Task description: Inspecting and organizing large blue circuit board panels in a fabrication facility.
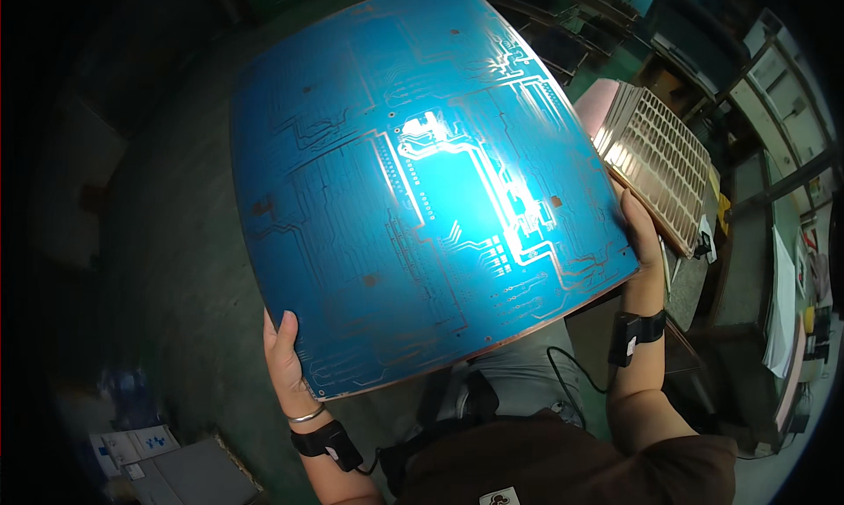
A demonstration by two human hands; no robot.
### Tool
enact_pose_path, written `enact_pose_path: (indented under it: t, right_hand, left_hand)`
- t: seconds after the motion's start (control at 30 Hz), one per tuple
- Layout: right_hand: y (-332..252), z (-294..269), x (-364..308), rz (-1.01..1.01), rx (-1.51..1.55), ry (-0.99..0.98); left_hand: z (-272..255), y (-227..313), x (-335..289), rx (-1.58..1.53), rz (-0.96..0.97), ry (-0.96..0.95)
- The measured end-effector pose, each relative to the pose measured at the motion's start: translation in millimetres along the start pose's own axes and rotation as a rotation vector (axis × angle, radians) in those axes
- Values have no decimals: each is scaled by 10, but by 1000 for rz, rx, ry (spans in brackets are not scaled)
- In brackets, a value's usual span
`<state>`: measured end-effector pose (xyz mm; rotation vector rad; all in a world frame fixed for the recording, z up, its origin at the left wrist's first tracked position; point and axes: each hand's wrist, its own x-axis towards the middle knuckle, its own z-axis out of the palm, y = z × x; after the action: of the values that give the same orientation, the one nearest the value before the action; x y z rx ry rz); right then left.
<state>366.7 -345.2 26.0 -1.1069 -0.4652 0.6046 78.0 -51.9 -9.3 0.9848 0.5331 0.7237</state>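
A large blue circuit board panel (352,206) with copper-coloured traces fills the middle of the head view, tilted, with light glaring off its centre and right. My left hand (283,356) grips its lower left edge, thumb on the face and the other fingers mostly hidden at the edge. On the right edge, near the lower corner, my right hand (642,232) holds the same panel, its fingers partly out of sight behind it. Both wrists wear black strapped devices with cables.
Right of the panel, a stack of panels (659,145) with a grid pattern rests on a bench (690,294). Shelves (791,92) and white sheets (780,303) line the right side. Cardboard boxes (193,474) sit on the floor at the lower left.
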Motion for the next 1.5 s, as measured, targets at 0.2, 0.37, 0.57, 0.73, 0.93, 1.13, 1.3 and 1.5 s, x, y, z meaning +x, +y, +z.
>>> enact_pose_path:
  t: [0.2,0.37,0.57,0.73,0.93,1.13,1.3,1.5]
  right_hand:
    - [15,12,-23,24,-4,-14]
    - [-15,172,-37,17,91,-28]
    - [5,187,-73,11,78,-43]
    - [30,183,-66,2,-11,-59]
    - [35,163,-136,-27,-72,-89]
    - [131,51,-190,100,-103,-69]
    - [155,63,-213,151,-7,-37]
    - [139,76,-225,184,29,-27]
  left_hand:
    - [-108,-85,-7,50,44,23]
    - [-145,-105,-39,53,1,8]
    - [-142,-121,-73,99,6,41]
    - [-295,-179,-53,105,29,65]
    - [-282,-150,-64,115,31,54]
    - [-333,-158,-100,126,48,48]
    - [-452,-184,-82,203,110,71]
    - [-309,-108,-113,186,108,75]
